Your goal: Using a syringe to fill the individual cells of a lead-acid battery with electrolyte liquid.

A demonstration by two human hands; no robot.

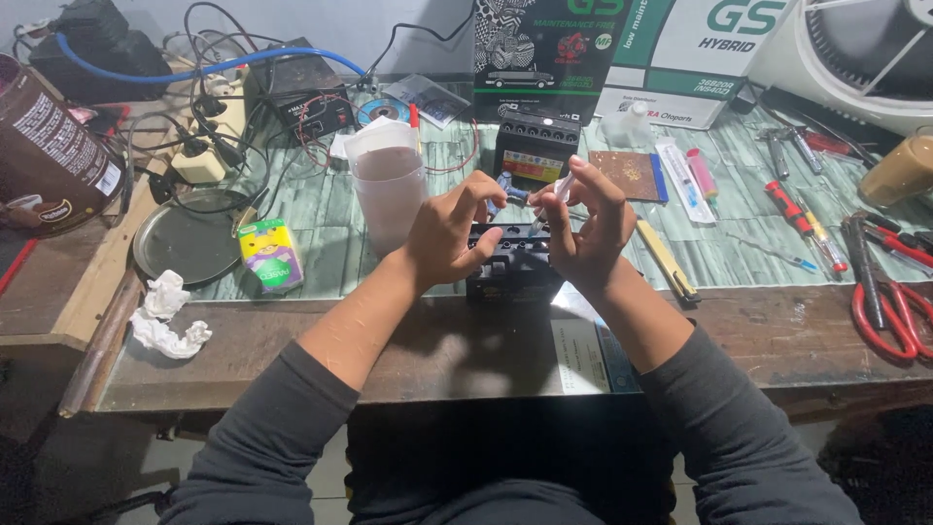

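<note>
At the centre of the frame a small black battery [512,267] sits on the bench edge, and both hands hover just above its top. The left hand [449,233] curls its fingers together around a small bluish piece, the right hand [586,226] pinches a thin white syringe-like tube [562,187] between thumb and fingertips, and the two meet over the battery. Just behind stands a second black battery [536,146] with a yellow and red label on its front. To the left of the hands is a translucent plastic cup [389,194] with a folded white paper stuck in its top; I cannot tell what else it holds. Further left lies a yellow and green carton [271,255] beside a round metal dish [185,243]. At the upper middle leans a black and green box [539,44], with a white and green box [690,58] to its right. A brown labelled can [49,151] stands at the far left, and a cup of brown drink [899,170] at the right edge.
</note>
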